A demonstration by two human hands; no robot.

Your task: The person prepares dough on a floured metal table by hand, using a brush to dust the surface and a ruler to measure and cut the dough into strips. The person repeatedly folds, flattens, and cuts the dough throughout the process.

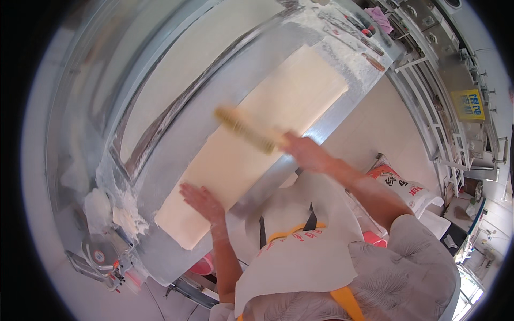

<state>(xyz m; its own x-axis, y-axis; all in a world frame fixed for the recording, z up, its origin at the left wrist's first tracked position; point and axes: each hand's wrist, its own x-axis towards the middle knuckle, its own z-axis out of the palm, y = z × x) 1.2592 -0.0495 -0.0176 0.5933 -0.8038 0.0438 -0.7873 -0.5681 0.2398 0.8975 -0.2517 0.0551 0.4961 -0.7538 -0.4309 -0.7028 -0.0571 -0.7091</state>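
Observation:
A long, pale sheet of dough [225, 166] lies flat across the metal worktop [184, 125]. My left hand [202, 202] rests on its near left part, fingers spread and holding nothing. Closed round the handle of a yellowish bench brush [243, 130] is my right hand [308, 151]. The brush is smeared by motion over the middle of the dough; I cannot tell whether its bristles touch the surface.
Beyond the dough, a long trough [198, 59] holds another pale sheet. Loose flour [342, 45] and a wooden-handled tool [373, 61] lie at the far right. A kitchen scale [101, 251] stands at the left. A printed sack [401, 187] is on the floor right of me.

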